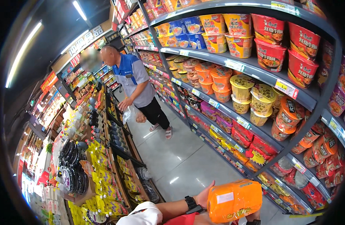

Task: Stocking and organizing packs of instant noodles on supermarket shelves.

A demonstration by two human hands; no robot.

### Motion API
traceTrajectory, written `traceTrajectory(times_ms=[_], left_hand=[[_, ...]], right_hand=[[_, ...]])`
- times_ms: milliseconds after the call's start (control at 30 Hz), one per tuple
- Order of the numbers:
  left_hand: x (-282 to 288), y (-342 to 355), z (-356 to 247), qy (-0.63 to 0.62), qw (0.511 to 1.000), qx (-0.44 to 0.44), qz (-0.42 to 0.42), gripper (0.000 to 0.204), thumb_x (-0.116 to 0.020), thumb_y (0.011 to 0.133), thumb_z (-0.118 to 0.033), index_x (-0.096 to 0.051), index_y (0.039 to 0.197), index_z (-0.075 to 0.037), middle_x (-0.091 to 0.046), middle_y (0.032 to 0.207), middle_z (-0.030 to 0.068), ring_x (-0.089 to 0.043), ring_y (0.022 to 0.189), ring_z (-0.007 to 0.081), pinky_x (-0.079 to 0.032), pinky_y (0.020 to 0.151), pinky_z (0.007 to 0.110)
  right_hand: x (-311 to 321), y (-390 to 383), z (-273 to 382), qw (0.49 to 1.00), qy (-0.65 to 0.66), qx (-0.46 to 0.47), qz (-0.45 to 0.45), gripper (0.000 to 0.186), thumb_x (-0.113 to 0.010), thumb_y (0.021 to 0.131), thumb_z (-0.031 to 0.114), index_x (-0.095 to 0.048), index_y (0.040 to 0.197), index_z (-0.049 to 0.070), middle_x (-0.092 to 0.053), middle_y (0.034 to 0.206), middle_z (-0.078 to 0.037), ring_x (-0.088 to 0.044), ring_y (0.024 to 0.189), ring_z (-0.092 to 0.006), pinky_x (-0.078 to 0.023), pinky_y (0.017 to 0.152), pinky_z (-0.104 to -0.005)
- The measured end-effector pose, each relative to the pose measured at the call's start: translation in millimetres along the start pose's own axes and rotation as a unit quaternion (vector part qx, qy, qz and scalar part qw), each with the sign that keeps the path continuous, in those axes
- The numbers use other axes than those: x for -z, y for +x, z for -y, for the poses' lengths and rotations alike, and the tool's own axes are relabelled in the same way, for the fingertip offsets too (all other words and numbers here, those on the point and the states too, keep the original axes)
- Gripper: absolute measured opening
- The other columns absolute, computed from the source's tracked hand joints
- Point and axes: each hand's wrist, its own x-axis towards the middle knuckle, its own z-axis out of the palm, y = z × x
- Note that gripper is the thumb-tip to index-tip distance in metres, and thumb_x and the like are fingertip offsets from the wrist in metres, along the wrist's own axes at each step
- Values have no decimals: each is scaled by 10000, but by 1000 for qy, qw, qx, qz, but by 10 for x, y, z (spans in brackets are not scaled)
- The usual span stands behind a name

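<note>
The orange noodle pack [234,200] sits low in the view, just in front of the bottom tiers of the shelf unit [251,69] that fills your right side. It is a plump multi-pack in shiny orange wrap with a pale label patch on its near face. Your left hand [204,195] comes across from the lower edge and presses against the pack's left end, thumb up along the wrap and fingers hidden behind it, so you are gripping the pack rather than holding an open palm. A black wristwatch [191,204] rides on that wrist. Your right hand [254,216] shows only as a sliver under the pack's lower right corner, close against the wrap; you cannot tell from this view whether its fingers are closed or spread.

Measured from the shelf unit: its upper tiers carry red, yellow and orange noodle bowls, its middle tiers cups stacked in pairs, and its lowest tiers, nearest the pack, flat red and orange packets. Across the grey tiled aisle [180,165] from it stands a low display [105,168] of yellow pouches and dark bottles. Farther down the aisle, well away from the pack and between the shelf unit and that display, another person in a blue and grey shirt [137,78] stands bent toward the display, a thin plastic bag [127,114] in hand.
</note>
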Motion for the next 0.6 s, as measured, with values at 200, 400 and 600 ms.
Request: traceTrajectory(times_ms=[200,400,600], left_hand=[[-89,-1,-387,141,968,-44,-202,724,-344,897,-628,-394,1361,-74,-500,1326,94,-478,1215,223,-360,1038,388],[355,-196,-950,135,962,-88,-220,633,-338,944,-554,-442,1309,-46,-540,1266,96,-537,1124,191,-413,986,339],[611,-501,-1507,132,958,-145,-207,596,-323,966,-512,-472,1255,-12,-573,1212,100,-560,1083,200,-422,974,352]], right_hand=[[-212,209,-99,999,-24,3,-29,546,-414,963,431,-424,1308,9,-563,1175,-85,-556,1045,-180,-458,881,-292],[-820,608,-236,998,-63,-11,-13,540,-415,964,425,-429,1306,7,-564,1179,-85,-554,1051,-181,-453,891,-294],[-1378,940,-355,995,-98,-12,-1,535,-415,965,419,-434,1304,5,-565,1182,-84,-552,1057,-181,-447,902,-296]])
